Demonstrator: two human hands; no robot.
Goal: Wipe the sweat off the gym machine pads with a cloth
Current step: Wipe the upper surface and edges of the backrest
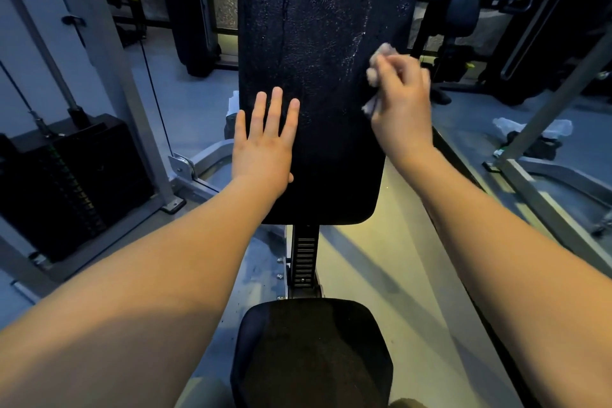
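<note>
A tall black back pad (324,43) stands upright in the middle, with shiny wet streaks on its upper and right part. My left hand (265,146) lies flat on the pad's lower left edge, fingers spread and pointing up. My right hand (402,99) is closed on a small pale cloth (381,58), which presses against the pad's right edge. Part of the cloth pokes out above and below the fist. A black seat pad (311,351) sits below, near the bottom of the view.
A black weight stack (66,185) with cable and grey frame posts stands at the left. An adjustment post (304,258) joins seat and back pad. Another machine with a black pad (463,0) is at the back right. Crumpled plastic and dark items (530,136) lie on the floor at right.
</note>
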